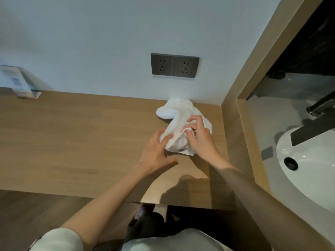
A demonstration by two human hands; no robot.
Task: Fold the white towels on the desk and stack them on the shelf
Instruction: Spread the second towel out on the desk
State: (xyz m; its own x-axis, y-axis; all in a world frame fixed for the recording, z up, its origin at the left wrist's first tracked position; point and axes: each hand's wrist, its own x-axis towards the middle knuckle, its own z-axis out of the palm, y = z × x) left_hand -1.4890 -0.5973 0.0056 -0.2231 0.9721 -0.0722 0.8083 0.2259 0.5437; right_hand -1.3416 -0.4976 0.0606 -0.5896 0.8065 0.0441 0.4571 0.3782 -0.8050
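1. Nearest the camera, a pale sleeve (59, 240) covers the left upper arm. Both forearms are bare and reach forward over the wooden worktop (72, 142).
2. The left hand (157, 151) lies low with its fingers stretched out and relaxed. Its fingertips touch the near left edge of the white towel (174, 113), and its thumb is spread out over the worktop. It grasps nothing.
3. The right hand (201, 136), just beside the left one, has its fingers curled. It pinches a fold of the towel's edge between thumb and fingers.
4. The towel is crumpled and unfolded. It lies on the worktop between and beyond the two hands, with its far end bunched against the wall (90, 42).
5. To the right of the right hand, a wooden divider (233, 127) ends the worktop. Past it sit a white washbasin (311, 178) and a dark tap (313, 131).
6. Beyond the hands, above the towel, a dark double socket (175, 65) is set in the wall.
7. Far to the left of the left hand, a clear card stand (20, 82) stands at the worktop's back edge.
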